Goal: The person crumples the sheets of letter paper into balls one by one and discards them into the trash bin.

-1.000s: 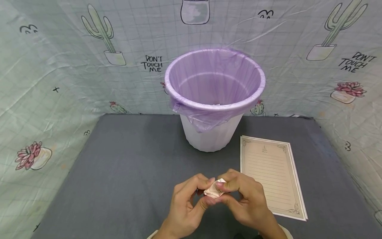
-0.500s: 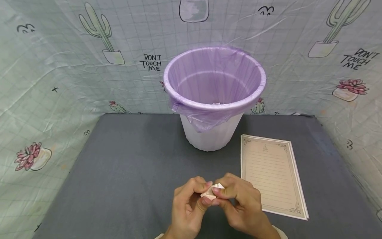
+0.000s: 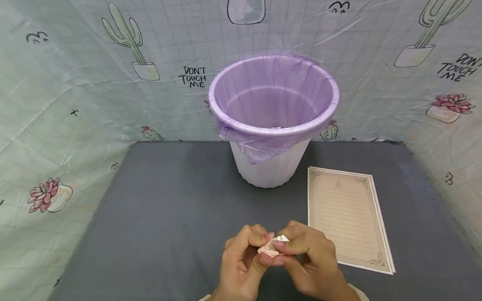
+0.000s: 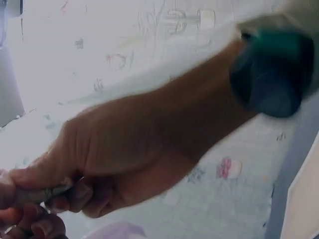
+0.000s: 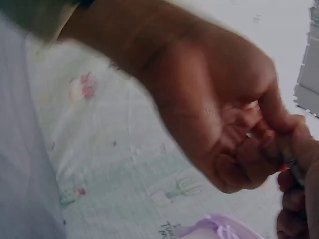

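Between both hands, low in the head view, is a small folded, crumpled piece of cream paper point(image 3: 269, 249). My left hand point(image 3: 242, 261) pinches its left side with thumb and curled fingers. From the other side my right hand point(image 3: 312, 260) pinches it too, the thumb lying across its top. The fingertips of the two hands meet around it and cover part of it. In the left wrist view the left hand point(image 4: 114, 149) grips the paper's edge point(image 4: 45, 193). The right wrist view shows the right hand point(image 5: 214, 109) with its fingers curled toward the other hand.
Behind the hands stands a white bin point(image 3: 269, 167) lined with a purple bag point(image 3: 263, 98); a scrap of pale paper shows just over its front rim. Lined cream sheets point(image 3: 346, 213) lie stacked at the right on the grey table point(image 3: 162, 209). A printed cloth point(image 3: 169, 37) surrounds the table.
Both hands keep hold of the paper and have shifted only slightly, dipping a little and then moving right. The head view itself has moved a little.
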Available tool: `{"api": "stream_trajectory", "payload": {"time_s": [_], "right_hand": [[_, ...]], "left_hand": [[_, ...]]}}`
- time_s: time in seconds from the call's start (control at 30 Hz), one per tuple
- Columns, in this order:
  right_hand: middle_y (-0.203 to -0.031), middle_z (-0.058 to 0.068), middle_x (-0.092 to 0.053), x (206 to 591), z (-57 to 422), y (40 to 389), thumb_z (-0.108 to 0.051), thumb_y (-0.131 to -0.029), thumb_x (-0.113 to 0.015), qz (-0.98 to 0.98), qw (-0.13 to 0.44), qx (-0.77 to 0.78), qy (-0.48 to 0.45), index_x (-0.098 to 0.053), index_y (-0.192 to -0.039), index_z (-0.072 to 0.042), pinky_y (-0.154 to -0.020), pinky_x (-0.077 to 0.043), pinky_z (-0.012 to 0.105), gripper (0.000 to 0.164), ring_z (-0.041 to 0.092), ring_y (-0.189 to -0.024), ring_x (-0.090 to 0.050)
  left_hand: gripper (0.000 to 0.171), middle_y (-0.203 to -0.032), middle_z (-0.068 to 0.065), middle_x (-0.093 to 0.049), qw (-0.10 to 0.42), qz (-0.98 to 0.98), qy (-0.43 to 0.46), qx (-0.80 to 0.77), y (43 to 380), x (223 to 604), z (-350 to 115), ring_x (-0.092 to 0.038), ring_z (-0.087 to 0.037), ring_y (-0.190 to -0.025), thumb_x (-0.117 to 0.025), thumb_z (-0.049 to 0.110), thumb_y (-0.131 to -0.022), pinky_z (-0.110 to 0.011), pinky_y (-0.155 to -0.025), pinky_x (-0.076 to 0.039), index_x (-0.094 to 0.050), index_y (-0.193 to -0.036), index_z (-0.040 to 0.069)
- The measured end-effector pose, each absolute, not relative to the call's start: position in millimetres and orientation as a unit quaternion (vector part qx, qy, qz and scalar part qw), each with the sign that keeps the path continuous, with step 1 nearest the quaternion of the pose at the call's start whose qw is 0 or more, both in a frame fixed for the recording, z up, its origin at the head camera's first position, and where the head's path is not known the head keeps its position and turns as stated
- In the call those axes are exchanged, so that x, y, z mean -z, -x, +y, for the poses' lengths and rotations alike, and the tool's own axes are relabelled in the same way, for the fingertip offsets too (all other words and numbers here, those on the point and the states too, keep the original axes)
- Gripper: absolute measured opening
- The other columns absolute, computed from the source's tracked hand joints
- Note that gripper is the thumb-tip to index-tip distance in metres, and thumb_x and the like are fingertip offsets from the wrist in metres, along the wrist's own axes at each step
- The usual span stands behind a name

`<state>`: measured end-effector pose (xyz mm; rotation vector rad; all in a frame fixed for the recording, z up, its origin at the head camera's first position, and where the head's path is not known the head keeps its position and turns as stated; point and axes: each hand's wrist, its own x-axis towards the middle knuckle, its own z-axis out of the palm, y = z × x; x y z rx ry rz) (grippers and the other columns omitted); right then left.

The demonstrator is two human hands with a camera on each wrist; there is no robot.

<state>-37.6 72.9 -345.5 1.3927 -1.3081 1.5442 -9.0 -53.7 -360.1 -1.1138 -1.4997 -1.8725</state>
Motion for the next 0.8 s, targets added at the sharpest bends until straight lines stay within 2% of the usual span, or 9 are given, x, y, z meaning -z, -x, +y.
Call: {"api": "stream_trajectory", "payload": {"time_s": [0.1,0.2,0.37,0.47,0.63,0.8], "right_hand": [[-0.083,0.017,-0.064,350,80,30,-0.01,-0.091,-0.064,-0.557,0.268,-0.62,-0.484,-0.05,-0.103,0.021,-0.055,-0.044,0.016,0.036,0.014,-0.067,-0.055],[-0.089,0.017,-0.068,354,85,25,-0.016,-0.09,-0.066,-0.628,0.241,-0.606,-0.424,-0.051,-0.109,0.02,-0.058,-0.047,0.017,0.044,0.01,-0.072,-0.058],[-0.086,0.014,-0.068,353,87,24,-0.024,-0.088,-0.067,-0.672,0.29,-0.554,-0.396,-0.062,-0.1,0.011,-0.054,-0.044,0.014,0.037,0.007,-0.064,-0.055],[-0.081,0.01,-0.064,349,87,25,-0.027,-0.09,-0.065,-0.678,0.319,-0.527,-0.4,-0.062,-0.097,0.009,-0.051,-0.039,0.012,0.037,0.005,-0.059,-0.048],[-0.077,0.009,-0.058,343,87,28,-0.024,-0.093,-0.061,-0.649,0.343,-0.514,-0.444,-0.06,-0.095,0.01,-0.05,-0.037,0.01,0.034,0.006,-0.059,-0.047],[-0.076,0.011,-0.058,345,88,34,-0.02,-0.092,-0.062,-0.611,0.364,-0.51,-0.483,-0.06,-0.095,0.013,-0.05,-0.036,0.011,0.033,0.008,-0.061,-0.048]], "left_hand": [[0.028,-0.07,-0.014,-0.048,0.238,-0.558,0.407,0.683,10,358,-56,-0.046,-0.017,-0.057,-0.048,0.013,-0.099,-0.021,-0.052,-0.047,-0.041,-0.082,-0.009],[0.029,-0.071,-0.016,-0.05,0.237,-0.58,0.404,0.667,12,357,-62,-0.048,-0.018,-0.057,-0.047,0.013,-0.099,-0.022,-0.053,-0.047,-0.042,-0.085,-0.011],[0.034,-0.077,-0.014,-0.055,0.232,-0.646,0.423,0.592,15,354,-75,-0.05,-0.015,-0.06,-0.044,0.019,-0.1,-0.018,-0.057,-0.047,-0.046,-0.094,-0.014],[0.034,-0.079,-0.008,-0.052,0.269,-0.686,0.45,0.505,17,352,-81,-0.049,-0.012,-0.064,-0.04,0.021,-0.103,-0.014,-0.061,-0.044,-0.048,-0.095,-0.011],[0.028,-0.08,-0.003,-0.047,0.347,-0.703,0.47,0.406,22,349,-83,-0.044,-0.008,-0.066,-0.04,0.02,-0.103,-0.013,-0.063,-0.038,-0.049,-0.091,-0.003],[0.026,-0.083,-0.005,-0.053,0.364,-0.701,0.473,0.389,23,346,-82,-0.048,-0.009,-0.068,-0.043,0.019,-0.103,-0.015,-0.065,-0.041,-0.053,-0.094,-0.004]]}}
